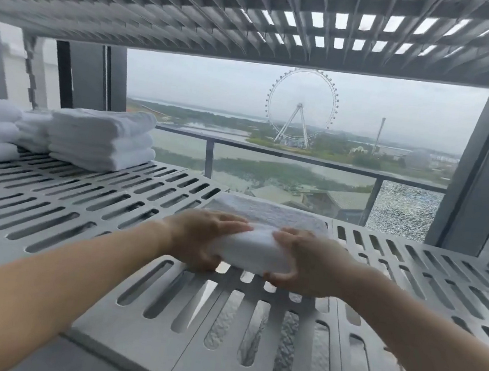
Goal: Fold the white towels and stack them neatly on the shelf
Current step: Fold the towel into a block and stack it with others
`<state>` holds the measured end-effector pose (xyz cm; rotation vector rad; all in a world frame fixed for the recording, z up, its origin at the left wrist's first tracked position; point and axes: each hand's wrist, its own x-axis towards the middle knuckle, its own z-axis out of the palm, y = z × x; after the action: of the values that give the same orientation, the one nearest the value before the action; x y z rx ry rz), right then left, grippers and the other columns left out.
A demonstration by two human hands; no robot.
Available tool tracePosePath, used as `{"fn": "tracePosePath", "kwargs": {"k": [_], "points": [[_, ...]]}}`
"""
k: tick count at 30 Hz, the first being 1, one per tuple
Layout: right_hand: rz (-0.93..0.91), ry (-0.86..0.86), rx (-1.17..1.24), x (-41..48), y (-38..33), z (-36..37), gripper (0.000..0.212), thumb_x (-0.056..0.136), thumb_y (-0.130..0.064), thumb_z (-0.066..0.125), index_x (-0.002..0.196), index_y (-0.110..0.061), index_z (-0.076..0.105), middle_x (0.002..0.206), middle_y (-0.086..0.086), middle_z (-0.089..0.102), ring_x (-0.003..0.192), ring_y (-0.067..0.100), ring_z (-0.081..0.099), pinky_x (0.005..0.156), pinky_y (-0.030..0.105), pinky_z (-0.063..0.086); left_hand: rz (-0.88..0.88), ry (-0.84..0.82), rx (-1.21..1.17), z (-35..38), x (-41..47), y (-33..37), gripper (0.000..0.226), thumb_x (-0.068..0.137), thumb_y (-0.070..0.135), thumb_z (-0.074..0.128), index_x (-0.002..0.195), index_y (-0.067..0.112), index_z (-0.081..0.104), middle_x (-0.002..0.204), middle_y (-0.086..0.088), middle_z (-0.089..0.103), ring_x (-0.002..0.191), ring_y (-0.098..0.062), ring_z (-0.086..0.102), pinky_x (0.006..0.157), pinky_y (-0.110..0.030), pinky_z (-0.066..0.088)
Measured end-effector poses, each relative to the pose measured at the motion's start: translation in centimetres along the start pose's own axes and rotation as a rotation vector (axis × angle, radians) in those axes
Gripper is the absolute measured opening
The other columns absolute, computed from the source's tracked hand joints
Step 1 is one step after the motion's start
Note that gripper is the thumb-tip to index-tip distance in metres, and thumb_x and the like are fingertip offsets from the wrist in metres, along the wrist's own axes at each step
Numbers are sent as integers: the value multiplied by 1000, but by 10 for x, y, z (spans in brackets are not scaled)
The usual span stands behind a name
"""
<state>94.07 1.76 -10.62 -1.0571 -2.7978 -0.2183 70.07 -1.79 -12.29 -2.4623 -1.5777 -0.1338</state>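
So both hands are gripping one folded white towel [248, 246], left hand [200, 238] curling round its left end and right hand [304, 262] round its right end. It's hanging low over the front of the grey slotted shelf [81, 215], can't tell if it's touching. Another folded towel [267, 212] is lying flat just behind it, and towel stacks [102, 138] are sitting far left

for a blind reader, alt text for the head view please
The left hand and right hand grip a folded white towel by its ends over a slotted grey shelf. Stacks of folded towels sit at the shelf's far left; a Ferris wheel shows through the window behind.
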Motion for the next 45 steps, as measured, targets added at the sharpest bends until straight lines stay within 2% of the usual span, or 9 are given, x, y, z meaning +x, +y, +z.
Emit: {"fn": "tracePosePath", "kwargs": {"k": [5, 9, 13, 17, 23, 29, 33, 37, 45], "points": [[91, 51, -179, 9, -26, 9, 60, 72, -41, 64, 121, -17, 38, 114, 4, 51, 103, 25, 52, 75, 34, 40, -118, 35, 256, -9, 16, 22, 58, 77, 23, 50, 133, 27, 36, 126, 4, 55, 103, -21, 60, 83, -37, 52], [162, 219, -258, 7, -31, 15, 47, 72, -20, 60, 114, -14, 39, 109, 4, 50, 95, 25, 54, 73, 35, 41, -162, 171, 189, -9, 11, 35, 56, 77, 29, 49, 132, 24, 39, 121, 1, 56, 103, -25, 59, 83, -38, 49], [216, 276, -256, 4, -29, 15, 49, 69, -22, 60, 113, -18, 39, 108, 1, 50, 95, 24, 54, 73, 35, 40, -138, 137, 182, -3, 7, 49, 72, 74, 40, 56, 138, 25, 27, 125, -2, 50, 107, -27, 53, 89, -42, 45], [240, 263, -229, 1, -32, 22, 55, 74, -17, 57, 124, -20, 35, 111, 1, 51, 97, 23, 54, 74, 34, 42, -196, 156, 273, -8, 10, 45, 61, 80, 21, 54, 136, 27, 30, 122, 0, 53, 105, -26, 58, 79, -41, 51], [250, 390, -181, -5, -39, 2, 39, 71, -23, 57, 109, -24, 45, 100, -3, 55, 91, 23, 57, 71, 32, 43, -205, 283, 254, -15, -15, 48, 56, 78, 25, 51, 132, 23, 37, 116, -2, 55, 97, -28, 56, 75, -41, 49], [223, 465, -238, -20, -74, -4, 38, 65, -28, 65, 102, -24, 55, 92, -3, 60, 83, 23, 62, 69, 32, 48, -218, 228, 208, -23, -63, 55, 62, 86, 21, 57, 138, 23, 24, 121, -5, 48, 103, -28, 52, 76, -42, 48], [200, 687, -208, -33, -109, -15, 44, 43, -16, 79, 85, -15, 65, 72, 3, 65, 58, 28, 64, 51, 35, 50, -164, 355, 258, -48, -102, 53, 59, 80, 7, 57, 133, 20, 35, 116, -6, 52, 99, -29, 54, 76, -41, 47], [171, 799, -162, -35, -151, -35, 39, 51, -16, 77, 88, -16, 64, 77, 4, 66, 61, 30, 64, 52, 35, 50, -123, 494, 357, -76, -148, 41, 61, 69, -1, 59, 127, 17, 49, 107, -7, 59, 91, -32, 59, 71, -41, 46], [97, 833, -65, -7, -257, -52, 36, 56, -15, 74, 92, -13, 66, 81, 7, 67, 67, 33, 65, 58, 39, 51, -173, 524, 470, -101, -248, -7, 60, 63, 3, 66, 120, 20, 56, 100, -2, 63, 84, -25, 62, 65, -35, 48]]}}
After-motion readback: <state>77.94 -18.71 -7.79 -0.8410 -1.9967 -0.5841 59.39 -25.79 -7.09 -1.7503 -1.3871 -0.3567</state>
